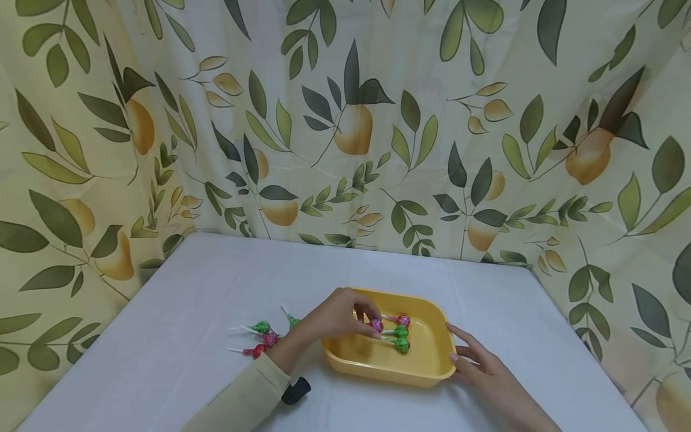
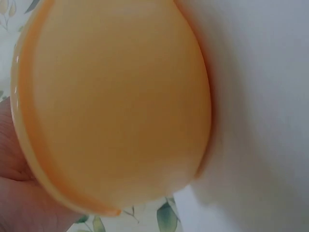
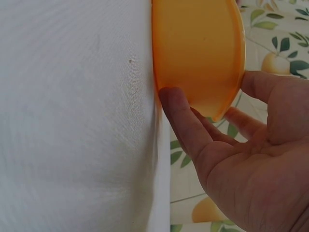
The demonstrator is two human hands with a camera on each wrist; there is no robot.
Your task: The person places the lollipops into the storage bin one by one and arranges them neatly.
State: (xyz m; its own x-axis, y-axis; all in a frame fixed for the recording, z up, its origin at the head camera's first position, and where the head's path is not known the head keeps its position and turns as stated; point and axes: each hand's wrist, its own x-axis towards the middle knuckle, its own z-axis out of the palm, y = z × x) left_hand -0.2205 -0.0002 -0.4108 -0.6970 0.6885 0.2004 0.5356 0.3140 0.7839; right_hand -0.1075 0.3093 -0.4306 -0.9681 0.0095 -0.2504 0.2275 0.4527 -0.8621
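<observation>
Head view shows my left hand (image 1: 341,313) pinching a purple lollipop (image 1: 376,324) between thumb and fingers, inside the yellow tray (image 1: 385,372); whether the candy touches the tray's floor, I can't tell. Just right of it lie a pink lollipop (image 1: 403,320) and two green lollipops (image 1: 402,345). My right hand (image 1: 477,361) rests against the tray's right end, its fingers spread and loose on the outside. Left of the tray, more lollipops (image 1: 261,327), green, purple and red, lie near my left forearm on the white tablecloth (image 1: 162,375).
</observation>
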